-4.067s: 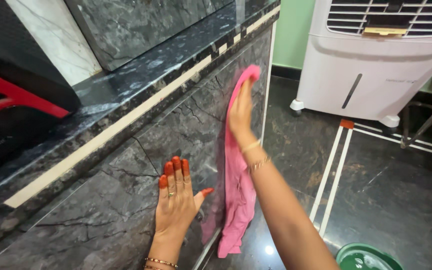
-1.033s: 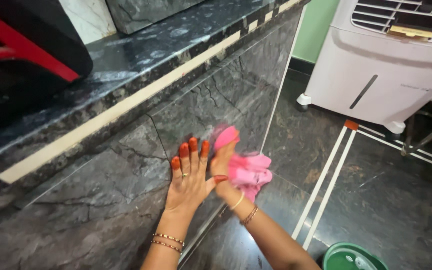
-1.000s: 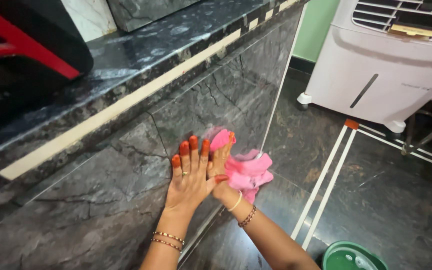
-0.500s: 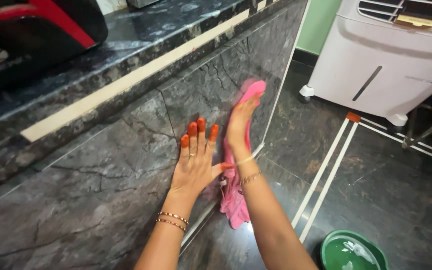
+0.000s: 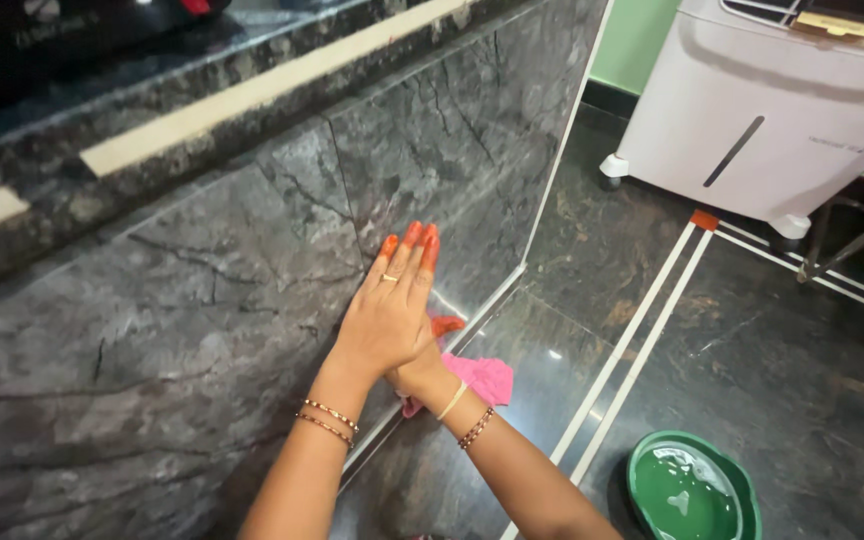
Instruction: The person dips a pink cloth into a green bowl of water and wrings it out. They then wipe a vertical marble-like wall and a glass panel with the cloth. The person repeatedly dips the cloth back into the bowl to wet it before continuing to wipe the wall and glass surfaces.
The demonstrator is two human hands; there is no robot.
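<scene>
- Along the left side, a dark grey veined marble wall panel (image 5: 202,300) rises under a speckled stone ledge with a cream strip (image 5: 252,95).
- Glossy dark tiled floor (image 5: 752,330) with white lines spreads to the right.
- White wheeled air cooler (image 5: 782,110) stands at the far end.
- Round green basin of water (image 5: 692,490) sits on the floor, well apart from the wall.
- Left hand (image 5: 392,310) lies flat on the panel, fingers straight and close together.
- Right hand (image 5: 420,375), mostly hidden beneath it, closes on a bunched pink cloth (image 5: 482,378) at the panel's foot.
</scene>
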